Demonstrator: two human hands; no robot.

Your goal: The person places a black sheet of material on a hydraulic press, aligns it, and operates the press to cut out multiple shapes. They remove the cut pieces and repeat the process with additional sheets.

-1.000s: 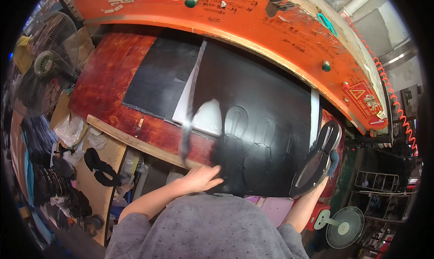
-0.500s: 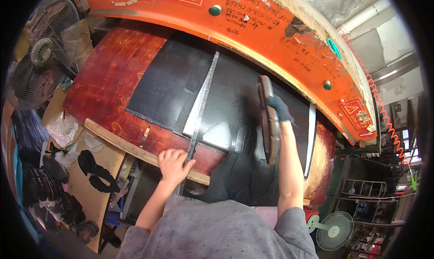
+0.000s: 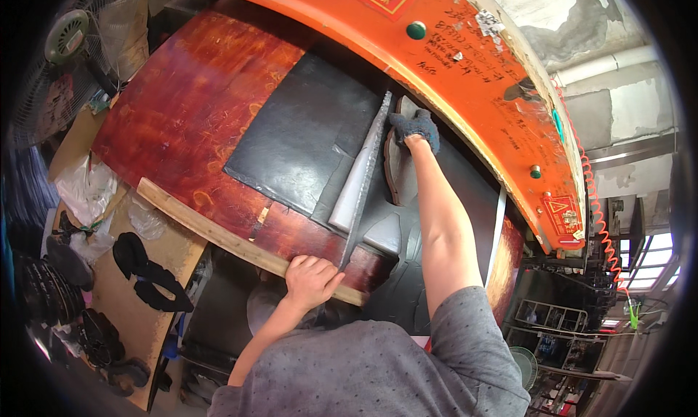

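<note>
A black rubber sheet (image 3: 305,144) lies on a reddish-brown worktable (image 3: 196,104). A long metal straightedge (image 3: 367,173) runs across the sheet from the near edge to the far side. My left hand (image 3: 313,279) grips the near end of the straightedge at the table's front edge, beside a wooden strip (image 3: 218,235). My right hand (image 3: 416,126), in a dark glove, reaches far forward and holds the top of a dark sole-shaped cutting die (image 3: 400,166) standing on the black sheet, right of the straightedge.
A curved orange machine housing (image 3: 465,61) with green buttons arches over the far side of the table. Fans (image 3: 69,35) stand at the left. Black cut-out pieces (image 3: 145,271) lie on a lower board at the left. A red coiled cable (image 3: 592,206) hangs at the right.
My right hand has carried the die from the near right side up and forward onto the sheet beside the straightedge. My left hand has closed on the near end of the straightedge.
</note>
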